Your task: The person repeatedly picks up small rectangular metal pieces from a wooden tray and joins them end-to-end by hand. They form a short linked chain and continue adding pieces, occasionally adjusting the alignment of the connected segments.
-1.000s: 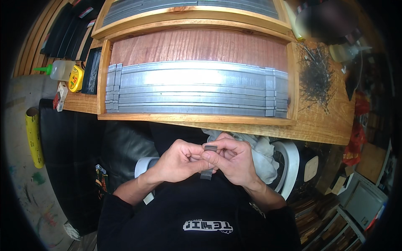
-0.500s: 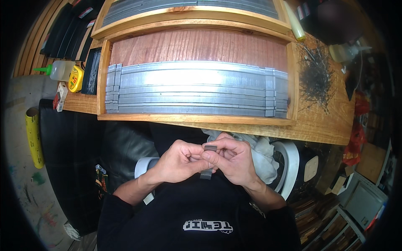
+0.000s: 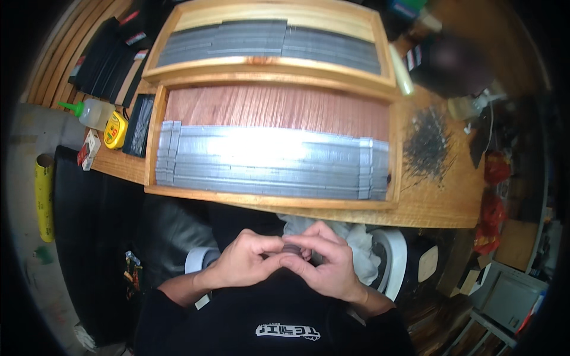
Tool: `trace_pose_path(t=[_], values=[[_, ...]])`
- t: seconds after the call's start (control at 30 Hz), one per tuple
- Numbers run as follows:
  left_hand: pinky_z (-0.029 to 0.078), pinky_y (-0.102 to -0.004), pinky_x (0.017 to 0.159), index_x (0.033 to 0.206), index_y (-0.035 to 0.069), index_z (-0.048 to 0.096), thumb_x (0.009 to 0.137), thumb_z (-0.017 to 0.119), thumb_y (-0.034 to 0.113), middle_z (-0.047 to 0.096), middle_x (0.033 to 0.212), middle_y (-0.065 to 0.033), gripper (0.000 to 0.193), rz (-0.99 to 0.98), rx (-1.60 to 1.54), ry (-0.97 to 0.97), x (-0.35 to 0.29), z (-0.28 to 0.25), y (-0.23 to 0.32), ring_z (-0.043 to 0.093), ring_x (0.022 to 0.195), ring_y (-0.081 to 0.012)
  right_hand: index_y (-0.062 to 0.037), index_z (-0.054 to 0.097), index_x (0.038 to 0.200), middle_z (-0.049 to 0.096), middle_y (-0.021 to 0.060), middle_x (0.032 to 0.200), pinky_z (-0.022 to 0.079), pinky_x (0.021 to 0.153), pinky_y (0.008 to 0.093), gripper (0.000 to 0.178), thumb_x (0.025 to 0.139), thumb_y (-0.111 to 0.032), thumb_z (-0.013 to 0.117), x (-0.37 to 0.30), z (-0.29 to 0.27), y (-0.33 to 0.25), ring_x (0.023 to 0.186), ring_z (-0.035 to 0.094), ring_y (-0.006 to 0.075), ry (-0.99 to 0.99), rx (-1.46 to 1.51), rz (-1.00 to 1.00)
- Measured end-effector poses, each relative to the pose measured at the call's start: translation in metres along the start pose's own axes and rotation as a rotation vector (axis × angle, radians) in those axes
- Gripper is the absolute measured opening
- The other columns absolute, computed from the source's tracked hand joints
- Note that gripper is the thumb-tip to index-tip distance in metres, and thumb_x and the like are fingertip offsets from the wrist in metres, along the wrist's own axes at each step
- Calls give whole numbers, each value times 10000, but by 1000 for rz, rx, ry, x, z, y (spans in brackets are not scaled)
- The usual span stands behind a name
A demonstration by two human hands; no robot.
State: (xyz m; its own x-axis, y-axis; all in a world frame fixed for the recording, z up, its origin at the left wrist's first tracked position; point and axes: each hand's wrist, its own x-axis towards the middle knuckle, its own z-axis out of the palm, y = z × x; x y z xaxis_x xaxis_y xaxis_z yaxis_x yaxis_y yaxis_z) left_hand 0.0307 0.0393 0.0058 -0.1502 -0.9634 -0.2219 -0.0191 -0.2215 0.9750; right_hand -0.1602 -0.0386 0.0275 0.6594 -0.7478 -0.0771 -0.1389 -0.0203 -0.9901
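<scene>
A small stack of dark grey strips (image 3: 291, 249) is pinched between my two hands, in front of my chest and below the table edge. My left hand (image 3: 249, 260) grips it from the left, thumb and fingers closed. From the right, my right hand (image 3: 325, 264) closes on it with thumb and forefinger. Most of the stack is hidden by the fingers. Beyond the hands, a shallow wooden tray (image 3: 270, 199) sits at the table's near edge. Rows of shiny grey strips (image 3: 261, 155) fill its near part, leaving reddish wood showing at the back.
Behind stands a second wooden tray (image 3: 267, 62) with more grey strips. On the left are a yellow tape measure (image 3: 116, 129) and a green-tipped bottle (image 3: 95, 113). A pile of thin dark wires (image 3: 426, 145) lies on the right, near a pale tube (image 3: 402, 71). A white chair arm (image 3: 392, 267) is beside me.
The view has tilted up, so the trays and hands sit lower in it. The stack's lower end, visible before, is now covered by my fingers, which have closed further around it.
</scene>
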Motion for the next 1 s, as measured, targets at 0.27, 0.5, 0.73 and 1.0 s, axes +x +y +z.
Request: trace_pose_path(t=[0.27, 0.5, 0.73, 1.0], values=[[588, -306, 890, 1590, 5, 343, 946, 704, -4, 783, 1043, -189, 738, 197, 36, 46, 22, -8, 34, 767, 969, -198, 21, 785, 1033, 733, 115, 928, 570, 712, 274, 172, 861, 27, 783, 45, -27, -41, 838, 715, 168, -61, -165, -256], [570, -329, 959, 1641, -19, 54, 978, 680, -16, 743, 1151, -208, 912, 166, -206, 114, 49, -37, 80, 719, 1069, -206, 19, 793, 1033, 789, 152, 893, 623, 689, 294, 157, 885, -29, 780, 115, -44, -86, 762, 763, 186, -130, -203, -253], [560, -436, 971, 1273, -80, 663, 895, 799, 157, 699, 1219, -267, 466, 581, 761, 463, 75, -99, 96, 696, 1118, -350, -17, 799, 1066, 782, 118, 924, 623, 691, 271, 217, 904, -161, 809, 267, -89, -132, 738, 727, 136, 90, -364, -241], [401, -470, 1188, 1392, -6, 596, 907, 783, 216, 582, 1456, -212, 565, 626, 1234, 372, 107, -138, 87, 535, 1379, -368, -36, 776, 1122, 766, 90, 1026, 646, 719, 223, 197, 939, -111, 766, 371, -111, -77, 863, 732, 125, 56, -246, 52]])
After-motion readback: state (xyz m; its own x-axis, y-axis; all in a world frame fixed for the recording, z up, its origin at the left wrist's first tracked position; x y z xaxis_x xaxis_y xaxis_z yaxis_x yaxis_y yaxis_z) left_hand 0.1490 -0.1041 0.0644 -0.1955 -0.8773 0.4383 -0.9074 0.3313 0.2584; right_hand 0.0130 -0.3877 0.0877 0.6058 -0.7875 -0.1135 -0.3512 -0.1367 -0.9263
